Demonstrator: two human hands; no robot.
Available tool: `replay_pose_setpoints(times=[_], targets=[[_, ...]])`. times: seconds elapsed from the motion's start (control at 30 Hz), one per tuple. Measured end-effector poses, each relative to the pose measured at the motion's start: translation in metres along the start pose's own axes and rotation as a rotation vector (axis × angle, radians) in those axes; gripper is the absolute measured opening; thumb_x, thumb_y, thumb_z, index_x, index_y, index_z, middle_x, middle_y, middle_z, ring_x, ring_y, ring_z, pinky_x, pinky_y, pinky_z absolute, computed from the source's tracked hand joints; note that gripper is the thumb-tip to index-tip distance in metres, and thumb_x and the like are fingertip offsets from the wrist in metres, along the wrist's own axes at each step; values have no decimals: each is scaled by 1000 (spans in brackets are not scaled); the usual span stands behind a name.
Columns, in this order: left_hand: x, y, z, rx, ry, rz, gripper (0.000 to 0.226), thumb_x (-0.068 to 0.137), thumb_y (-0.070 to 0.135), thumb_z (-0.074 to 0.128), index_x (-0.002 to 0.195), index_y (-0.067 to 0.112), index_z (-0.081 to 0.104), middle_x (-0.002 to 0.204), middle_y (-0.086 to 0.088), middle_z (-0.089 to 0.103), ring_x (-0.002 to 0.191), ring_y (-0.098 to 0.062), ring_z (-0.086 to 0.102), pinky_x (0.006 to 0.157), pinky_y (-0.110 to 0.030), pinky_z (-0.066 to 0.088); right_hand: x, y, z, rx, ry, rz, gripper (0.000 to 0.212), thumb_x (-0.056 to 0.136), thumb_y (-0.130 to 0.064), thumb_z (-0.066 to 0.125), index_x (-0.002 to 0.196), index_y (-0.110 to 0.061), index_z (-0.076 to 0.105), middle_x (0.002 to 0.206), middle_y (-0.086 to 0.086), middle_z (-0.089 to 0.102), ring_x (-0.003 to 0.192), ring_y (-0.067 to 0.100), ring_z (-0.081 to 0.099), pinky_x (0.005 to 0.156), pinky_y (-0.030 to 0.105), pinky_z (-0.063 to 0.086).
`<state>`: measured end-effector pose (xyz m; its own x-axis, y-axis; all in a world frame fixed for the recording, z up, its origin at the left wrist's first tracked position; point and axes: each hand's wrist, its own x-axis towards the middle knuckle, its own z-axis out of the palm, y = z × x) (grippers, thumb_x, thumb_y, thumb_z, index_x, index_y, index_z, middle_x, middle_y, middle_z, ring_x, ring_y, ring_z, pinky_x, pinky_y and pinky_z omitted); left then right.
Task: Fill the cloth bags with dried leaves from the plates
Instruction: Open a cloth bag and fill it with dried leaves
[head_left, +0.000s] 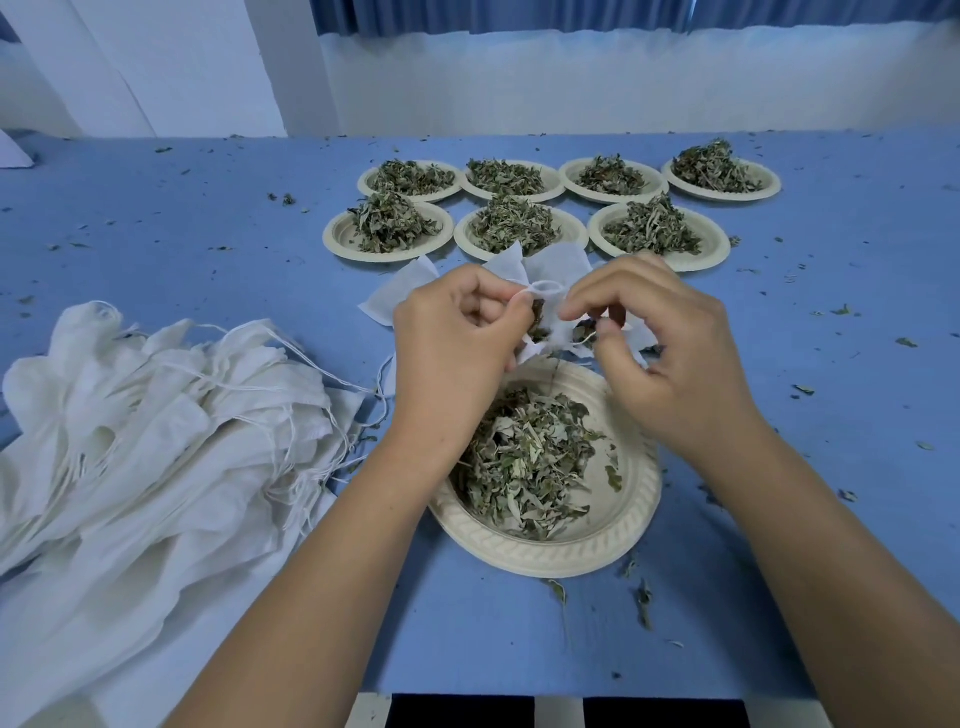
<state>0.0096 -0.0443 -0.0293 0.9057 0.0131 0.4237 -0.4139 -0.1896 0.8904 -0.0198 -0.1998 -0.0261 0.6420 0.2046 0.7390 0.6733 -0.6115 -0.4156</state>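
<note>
Both left fingers (511, 310) and right fingers (584, 307) pinch the string (543, 287) of a crumpled, leaf-filled white bag (563, 330).

Cream plates (631, 525), green leaves (524, 457), blue tablecloth (208, 208)

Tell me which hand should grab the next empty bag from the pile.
Left: the bag pile lies beside the left hand, while the right hand would have to cross over the plate.

Cloth bag (558, 267) mostly behind left hand (457, 343) and right hand (675, 358)
</note>
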Motion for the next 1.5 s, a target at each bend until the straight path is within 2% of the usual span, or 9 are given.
replay_pose_setpoints(times=[0.17, 0.47, 0.73, 0.87, 1.07, 1.17, 1.27, 1.37, 1.5], targets=[[1, 0, -1, -42, 7, -44, 17, 86, 13, 71, 71, 18, 66, 44, 7, 56, 37, -2, 49, 43, -12, 37, -1, -2, 4, 17, -195, 2, 17, 78, 2, 74, 92, -1, 63, 94, 6, 60, 79, 18, 56, 70, 31, 48], [0, 2, 0, -32, -31, -72, 12, 86, 13, 72, 75, 13, 68, 46, 6, 58, 37, -3, 50, 43, -12, 39, 1, -2, 4, 90, 38, 2, 7, 80, 6, 71, 82, -1, 72, 81, 8, 67, 76, 13, 65, 70, 26, 53], [0, 3, -1, -63, -28, -88, 16, 86, 14, 72, 71, 16, 67, 44, 6, 57, 36, -3, 48, 42, -13, 38, -1, 0, 4, 8, -152, -35, 20, 78, -7, 78, 94, -2, 67, 92, 6, 64, 80, 11, 55, 74, 19, 46], [-1, 2, -1, -70, -33, -95, 14, 86, 13, 72, 73, 14, 68, 44, 7, 57, 36, -2, 48, 41, -12, 38, -1, -1, 5, 29, -54, -67, 7, 80, 4, 73, 85, 0, 71, 82, 10, 66, 74, 15, 59, 69, 23, 49], [-3, 3, -1, -118, -111, -43, 12, 87, 10, 71, 76, 11, 68, 49, 2, 61, 38, -6, 52, 42, -13, 40, -1, -4, 5, -91, 163, -23, 2, 79, -8, 76, 81, -9, 76, 80, -3, 71, 77, 20, 62, 75, 28, 44], [-4, 4, -1, -125, -157, 6, 14, 87, 9, 71, 75, 14, 67, 50, 4, 61, 38, -5, 52, 41, -13, 40, -2, -4, 11, -306, 155, -68, 7, 81, -13, 73, 75, -14, 77, 78, -10, 71, 86, 24, 64, 86, 29, 27], [-1, 3, -4, -106, -106, 6, 16, 87, 9, 71, 73, 16, 67, 48, 5, 59, 38, -7, 52, 42, -13, 39, -2, -3, 7, -194, 102, 72, 9, 87, -21, 67, 87, -22, 76, 90, -19, 68, 110, 15, 57, 97, 30, 17], [0, 1, -5, -82, -101, 27, 15, 87, 9, 71, 74, 16, 67, 49, 6, 59, 38, -8, 52, 44, -14, 40, -2, -3, 4, -215, 117, 103, 12, 90, -24, 63, 90, -22, 76, 92, -17, 69, 117, 12, 52, 98, 33, 16], [-4, 3, -1, -69, -191, 71, 14, 87, 8, 71, 76, 15, 67, 53, 2, 62, 39, -7, 52, 43, -17, 42, -3, -6, 12, -253, -126, 106, 24, 93, -16, 49, 74, -20, 63, 82, -14, 67, 125, 22, 48, 100, 34, 14]])
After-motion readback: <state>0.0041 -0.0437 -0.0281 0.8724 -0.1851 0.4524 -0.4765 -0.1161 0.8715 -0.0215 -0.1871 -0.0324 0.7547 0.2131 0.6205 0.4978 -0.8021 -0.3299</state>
